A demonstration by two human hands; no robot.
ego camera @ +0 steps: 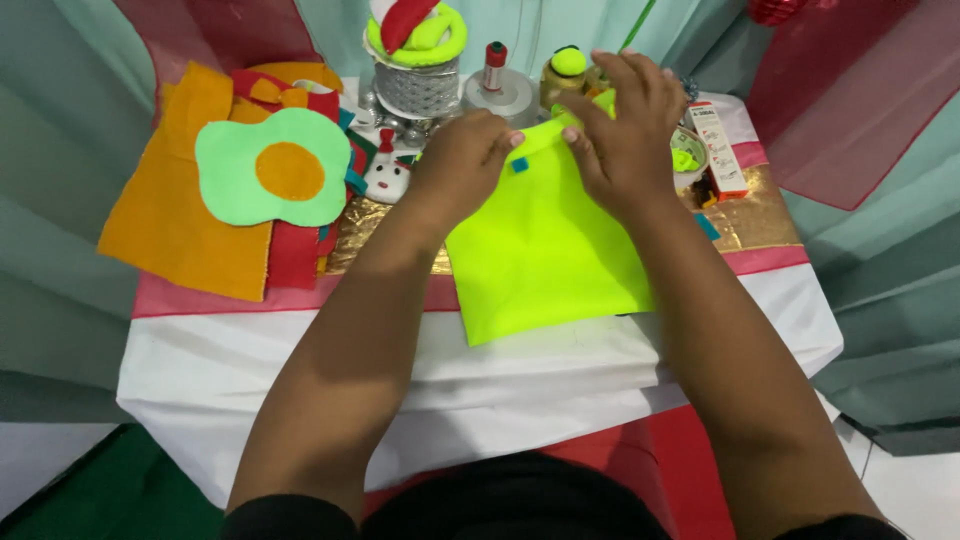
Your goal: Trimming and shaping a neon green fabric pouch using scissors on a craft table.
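Pressing our left hand point(462, 160) and right hand point(625, 130) on the far edge of the neon yellow-green felt sheet point(545, 250), we seem to pinch it, fingers together. It lies on the white-draped table point(300, 370), near orange felt point(185, 220).
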